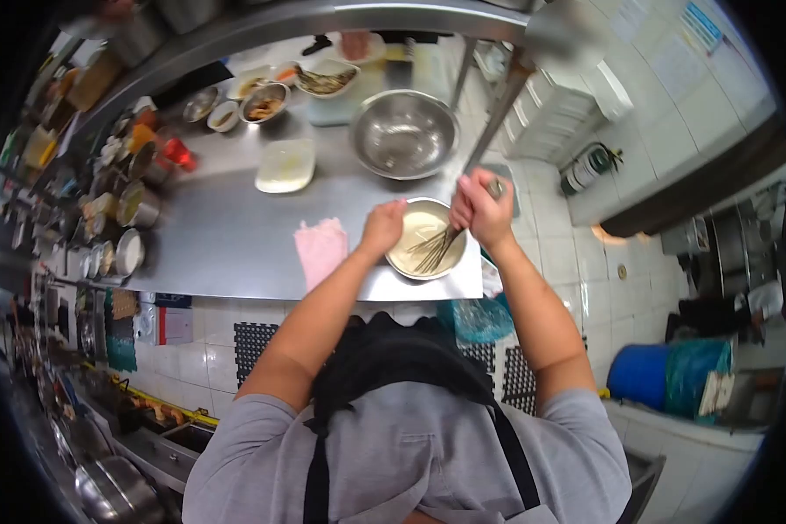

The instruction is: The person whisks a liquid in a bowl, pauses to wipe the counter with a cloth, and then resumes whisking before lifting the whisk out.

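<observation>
A metal bowl [396, 258] of pale creamy mixture stands near the front right corner of the steel table. My left hand [382, 229] grips the bowl's left rim. In my right hand [483, 208] is the handle of a wire whisk [434, 251], its wires dipping into the mixture. Behind this bowl sits a larger steel bowl [404, 135] with a wet-looking inside. A pink cloth [320, 251] lies just left of my left hand.
On the steel table [210, 236], a pale square container [286, 166] stands further back. Bowls of food [265, 103] line the back, and pots and tubs [138, 206] crowd the left end. An upright post [500, 109] rises beside the right edge, below an overhead shelf.
</observation>
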Demonstrator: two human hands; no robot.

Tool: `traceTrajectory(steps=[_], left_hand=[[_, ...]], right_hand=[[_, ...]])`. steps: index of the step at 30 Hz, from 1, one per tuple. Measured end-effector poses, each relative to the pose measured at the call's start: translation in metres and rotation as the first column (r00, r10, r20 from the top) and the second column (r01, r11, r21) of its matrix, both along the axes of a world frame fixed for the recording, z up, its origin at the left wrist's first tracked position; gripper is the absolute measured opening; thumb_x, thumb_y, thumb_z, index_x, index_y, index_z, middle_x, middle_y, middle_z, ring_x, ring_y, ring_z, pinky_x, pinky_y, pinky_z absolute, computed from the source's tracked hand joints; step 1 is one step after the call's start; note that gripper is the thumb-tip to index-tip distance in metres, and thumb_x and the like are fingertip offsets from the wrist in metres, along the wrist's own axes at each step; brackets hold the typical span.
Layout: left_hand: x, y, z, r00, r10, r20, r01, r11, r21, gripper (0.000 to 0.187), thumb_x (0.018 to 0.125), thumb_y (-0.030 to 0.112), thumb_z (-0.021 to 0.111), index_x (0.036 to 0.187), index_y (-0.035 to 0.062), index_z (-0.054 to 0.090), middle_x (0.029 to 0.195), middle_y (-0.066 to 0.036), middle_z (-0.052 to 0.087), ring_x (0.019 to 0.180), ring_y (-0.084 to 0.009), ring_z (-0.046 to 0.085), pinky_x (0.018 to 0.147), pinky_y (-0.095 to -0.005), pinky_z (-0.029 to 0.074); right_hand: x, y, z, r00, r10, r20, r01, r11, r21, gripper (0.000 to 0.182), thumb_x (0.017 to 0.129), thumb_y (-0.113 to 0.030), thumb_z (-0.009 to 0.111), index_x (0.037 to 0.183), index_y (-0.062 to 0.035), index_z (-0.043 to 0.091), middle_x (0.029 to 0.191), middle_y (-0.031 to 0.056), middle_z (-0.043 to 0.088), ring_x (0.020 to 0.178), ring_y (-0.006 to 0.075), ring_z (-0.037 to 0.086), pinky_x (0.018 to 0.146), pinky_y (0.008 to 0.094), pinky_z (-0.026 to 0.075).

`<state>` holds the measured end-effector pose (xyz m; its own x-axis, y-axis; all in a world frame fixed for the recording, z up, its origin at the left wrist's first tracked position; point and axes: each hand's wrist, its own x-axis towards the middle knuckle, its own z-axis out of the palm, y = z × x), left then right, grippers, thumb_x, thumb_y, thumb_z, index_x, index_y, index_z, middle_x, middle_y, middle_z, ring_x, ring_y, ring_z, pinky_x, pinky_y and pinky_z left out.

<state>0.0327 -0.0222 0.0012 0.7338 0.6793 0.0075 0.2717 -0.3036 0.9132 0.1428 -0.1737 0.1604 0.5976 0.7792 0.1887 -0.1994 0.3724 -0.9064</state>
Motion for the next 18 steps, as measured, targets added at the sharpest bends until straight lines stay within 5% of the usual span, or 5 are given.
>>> traceTrajectory(steps=[4,9,14,17,18], left_hand=[[0.002,-0.003,0.007,0.997,0.023,-0.075,-0.032,0.992,-0.126,0.043,0.099,0.038,0.049,0.088,0.0010,0.069,0.078,-0.019,0.068,0.071,-0.0281,0.065,0.072,-0.0387,0.049],[0.000,0.001,-0.001,0.997,0.059,0.057,-0.028,0.897,-0.441,0.040,0.100,0.036,0.051,0.099,0.0000,0.069,0.086,-0.009,0.071,0.077,-0.0154,0.064,0.073,-0.0317,0.050],[-0.007,-0.006,0.024,0.997,0.013,0.076,0.043,0.725,-0.688,0.045,0.102,0.037,0.050,0.124,0.0001,0.060,0.108,-0.008,0.069,0.093,-0.0142,0.064,0.084,-0.0288,0.050],[-0.009,-0.007,0.018,0.990,0.059,0.129,0.045,0.729,-0.683,0.045,0.102,0.037,0.049,0.125,0.0005,0.059,0.110,-0.008,0.068,0.095,-0.0141,0.063,0.085,-0.0285,0.050],[-0.009,-0.008,0.017,0.984,0.111,0.137,0.009,0.747,-0.665,0.042,0.102,0.035,0.049,0.122,-0.0007,0.060,0.107,-0.008,0.068,0.094,-0.0128,0.062,0.084,-0.0279,0.049]], right_hand=[[0.007,0.012,0.000,0.927,-0.321,0.193,0.318,0.947,0.047,0.034,0.095,-0.010,0.054,0.065,-0.0070,0.040,0.049,0.0031,0.041,0.040,0.0116,0.039,0.039,0.0299,0.035],[-0.007,-0.006,-0.011,0.997,0.074,-0.029,-0.073,0.996,0.056,0.031,0.095,-0.015,0.053,0.068,-0.0077,0.039,0.050,0.0046,0.037,0.039,0.0135,0.035,0.040,0.0324,0.035],[0.013,-0.003,-0.005,0.947,-0.275,0.165,0.268,0.961,0.067,0.032,0.097,-0.016,0.050,0.068,-0.0076,0.039,0.049,0.0043,0.037,0.039,0.0138,0.035,0.039,0.0324,0.035],[-0.006,0.007,-0.028,0.964,-0.260,-0.050,0.264,0.931,0.253,0.034,0.096,-0.014,0.055,0.066,-0.0072,0.040,0.050,0.0033,0.040,0.040,0.0129,0.038,0.037,0.0299,0.034],[-0.003,0.002,-0.034,0.992,-0.057,-0.116,0.088,0.955,0.282,0.036,0.096,-0.015,0.055,0.065,-0.0076,0.039,0.048,0.0035,0.040,0.039,0.0131,0.038,0.037,0.0290,0.035]])
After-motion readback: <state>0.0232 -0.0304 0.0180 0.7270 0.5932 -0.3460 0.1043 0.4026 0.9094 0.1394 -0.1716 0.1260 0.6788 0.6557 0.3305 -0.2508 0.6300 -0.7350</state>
